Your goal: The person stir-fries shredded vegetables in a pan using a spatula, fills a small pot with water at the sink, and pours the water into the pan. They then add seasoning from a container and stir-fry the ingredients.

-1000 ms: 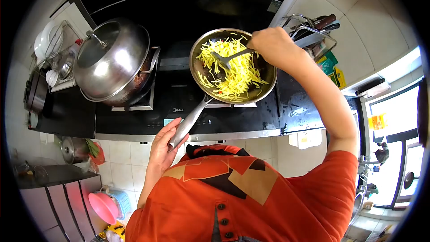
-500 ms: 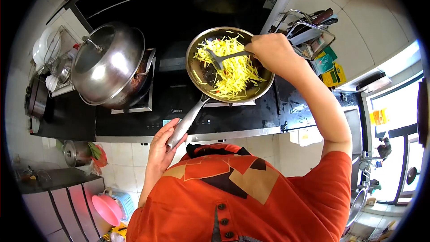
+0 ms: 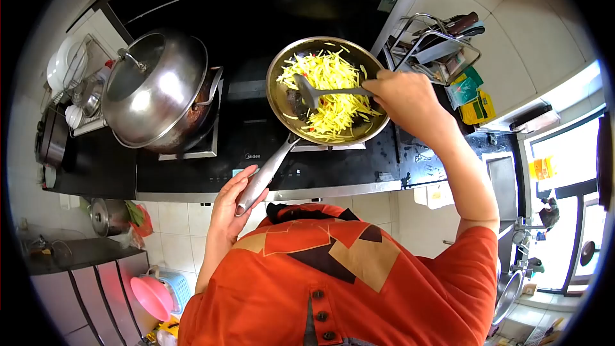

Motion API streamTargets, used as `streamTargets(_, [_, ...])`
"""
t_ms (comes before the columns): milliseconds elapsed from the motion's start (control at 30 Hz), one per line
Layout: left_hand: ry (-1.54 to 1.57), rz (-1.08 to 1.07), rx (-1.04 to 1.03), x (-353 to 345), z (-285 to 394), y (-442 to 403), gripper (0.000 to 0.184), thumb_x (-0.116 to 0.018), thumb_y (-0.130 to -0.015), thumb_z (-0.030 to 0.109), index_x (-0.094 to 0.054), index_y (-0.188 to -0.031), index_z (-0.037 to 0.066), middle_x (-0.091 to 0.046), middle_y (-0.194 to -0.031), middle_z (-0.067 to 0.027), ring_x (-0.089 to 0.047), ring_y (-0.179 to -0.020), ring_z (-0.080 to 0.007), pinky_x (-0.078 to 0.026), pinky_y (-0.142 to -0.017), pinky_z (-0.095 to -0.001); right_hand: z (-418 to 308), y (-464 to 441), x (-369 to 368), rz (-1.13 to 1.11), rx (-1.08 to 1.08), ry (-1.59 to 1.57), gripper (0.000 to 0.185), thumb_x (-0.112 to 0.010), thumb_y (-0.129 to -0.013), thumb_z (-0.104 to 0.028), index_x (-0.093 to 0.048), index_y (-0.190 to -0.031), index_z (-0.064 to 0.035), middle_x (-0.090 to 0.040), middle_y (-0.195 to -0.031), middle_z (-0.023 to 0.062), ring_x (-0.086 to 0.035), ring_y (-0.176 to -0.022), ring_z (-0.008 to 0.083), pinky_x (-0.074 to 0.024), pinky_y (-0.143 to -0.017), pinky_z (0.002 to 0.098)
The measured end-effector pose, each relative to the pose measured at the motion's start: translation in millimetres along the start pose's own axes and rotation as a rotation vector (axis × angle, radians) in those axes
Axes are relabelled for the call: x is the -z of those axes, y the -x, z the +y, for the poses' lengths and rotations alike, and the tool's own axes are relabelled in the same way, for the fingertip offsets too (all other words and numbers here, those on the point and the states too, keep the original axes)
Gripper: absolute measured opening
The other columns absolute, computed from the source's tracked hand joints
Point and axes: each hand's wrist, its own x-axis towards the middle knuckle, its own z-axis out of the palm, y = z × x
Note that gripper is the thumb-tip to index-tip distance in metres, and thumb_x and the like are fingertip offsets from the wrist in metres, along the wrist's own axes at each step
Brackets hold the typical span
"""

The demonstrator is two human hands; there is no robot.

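Right arm: bent at the elbow, forearm slanting inward to the pan's right rim.
Right hand (image 3: 405, 97): closed on the spatula (image 3: 339, 91), blade in the pan.
Left hand (image 3: 229, 202): low, holding the pan handle (image 3: 264, 179) near its end.
Pan (image 3: 279, 99): over the stove (image 3: 243, 138), forward of the left hand.
Yellow shreds (image 3: 336, 112): in the pan, left of the right hand.

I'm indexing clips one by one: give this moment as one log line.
Left hand: holds pan handle | Right hand: grips spatula | Spatula head: within pan, at yellow shreds | Lidded pot: left of pan
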Motion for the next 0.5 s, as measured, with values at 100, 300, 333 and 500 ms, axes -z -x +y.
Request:
streamTargets(100, [0.022,-0.039,0.029,0,1,-8,0.040,-0.052,-0.094,0.014,-0.049,-0.129,-0.004,-0.055,-0.124,-0.0221,-0.058,-0.113,-0.0302,-0.052,-0.095,-0.0380,-19,12,18,-0.072,0.026,-0.087,0.019,-0.063,-0.077,-0.008,-0.064,-0.095,-0.0137,-0.060,-0.081,0.0061,-0.065,-0.072,0.0268,-0.0508,-0.056,0.0363])
streamTargets(300, [0.072,-0.080,0.138,0,0,-19,0.042,-0.048,-0.095,0.016,-0.045,-0.132,-0.004,-0.057,-0.123,-0.0260,-0.064,-0.103,-0.0310,-0.059,-0.075,-0.0302,-39,-24,-41,-0.182,-0.083,0.141,0.014,-0.069,-0.072,-0.010,-0.068,-0.086,-0.0090,-0.065,-0.088,0.0080,-0.066,-0.081,0.0203,-0.0507,-0.060,0.0304])
streamTargets(333, [0.082,-0.083,0.165,-1,2,-20,0.043,-0.048,-0.095,0.016,-0.044,-0.133,-0.004,-0.058,-0.121,-0.0261,-0.067,-0.097,-0.0294,-0.061,-0.068,-0.0270,-38,-28,-52,-0.169,-0.139,0.226,0.013,-0.069,-0.071,-0.011,-0.069,-0.083,-0.0081,-0.064,-0.088,0.0073,-0.065,-0.082,0.0203,-0.0502,-0.060,0.0296])
streamTargets(500, [0.090,-0.110,0.191,2,4,-21,0.041,-0.047,-0.096,0.019,-0.046,-0.130,-0.004,-0.062,-0.112,-0.0245,-0.067,-0.071,-0.0161,-0.050,-0.042,-0.0188,-25,-11,-66,-0.109,-0.102,0.265,0.018,-0.069,-0.071,-0.011,-0.066,-0.088,-0.0055,-0.063,-0.093,0.0075,-0.061,-0.091,0.0218,-0.0510,-0.064,0.0301])
